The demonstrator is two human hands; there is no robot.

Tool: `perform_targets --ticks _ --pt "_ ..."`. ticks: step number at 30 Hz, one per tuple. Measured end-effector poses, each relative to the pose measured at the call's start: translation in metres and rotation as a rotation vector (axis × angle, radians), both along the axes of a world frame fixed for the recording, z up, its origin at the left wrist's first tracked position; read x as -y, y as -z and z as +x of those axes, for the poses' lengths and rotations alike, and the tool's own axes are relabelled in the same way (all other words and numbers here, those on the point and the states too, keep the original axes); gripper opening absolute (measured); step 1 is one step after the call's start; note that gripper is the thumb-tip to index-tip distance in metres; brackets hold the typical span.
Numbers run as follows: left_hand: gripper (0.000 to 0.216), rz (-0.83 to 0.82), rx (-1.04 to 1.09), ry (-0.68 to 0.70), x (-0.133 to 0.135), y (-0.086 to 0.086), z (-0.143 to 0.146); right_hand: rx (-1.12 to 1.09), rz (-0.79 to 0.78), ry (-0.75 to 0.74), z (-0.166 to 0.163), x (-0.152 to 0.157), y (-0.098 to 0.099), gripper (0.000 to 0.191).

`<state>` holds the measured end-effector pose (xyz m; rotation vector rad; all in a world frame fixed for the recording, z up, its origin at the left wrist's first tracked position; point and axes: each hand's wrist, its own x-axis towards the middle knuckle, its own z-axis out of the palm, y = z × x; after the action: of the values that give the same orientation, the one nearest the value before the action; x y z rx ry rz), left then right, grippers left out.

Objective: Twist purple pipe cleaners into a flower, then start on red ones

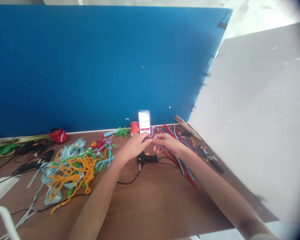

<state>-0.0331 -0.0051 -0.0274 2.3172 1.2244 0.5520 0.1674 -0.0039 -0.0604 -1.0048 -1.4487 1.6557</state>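
My left hand (136,146) and my right hand (169,144) meet above the middle of the table, fingers closed around a purple pipe cleaner (152,130). One end of it sticks up between the hands; the rest is partly hidden by my fingers. Just below them on the table lies a black hot glue gun (147,158). Behind the hands a phone (144,121) with a lit screen stands upright, beside a red paper cup (134,128). Under and past my right hand is a loose bundle of red, blue and grey pipe cleaners (181,163).
To the left, twisted orange pipe cleaners (72,175) lie tangled with light blue ribbon (48,171). A green pipe-cleaner piece (122,133) rests near the blue partition (102,66). Pliers (211,159) lie at right, a white power strip (3,190) at far left. Black cables cross the table (140,206).
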Motion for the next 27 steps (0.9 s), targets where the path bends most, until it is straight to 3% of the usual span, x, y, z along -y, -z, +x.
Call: perform_targets --ticks 6,12,16,27 --pt "0.032 -0.055 0.085 -0.002 -0.001 0.005 0.004 -0.067 -0.005 0.048 0.003 0.001 -0.005 0.03" --pt "0.028 0.04 0.1 0.101 -0.007 0.01 0.006 -0.042 0.045 0.004 0.008 0.002 -0.012 0.025" --pt "0.027 0.04 0.137 0.11 -0.007 0.007 0.006 -0.082 0.016 -0.072 0.014 -0.001 -0.014 0.021" --pt "0.033 0.032 0.199 0.087 -0.004 0.001 0.006 -0.16 0.059 -0.043 0.013 0.005 -0.018 0.023"
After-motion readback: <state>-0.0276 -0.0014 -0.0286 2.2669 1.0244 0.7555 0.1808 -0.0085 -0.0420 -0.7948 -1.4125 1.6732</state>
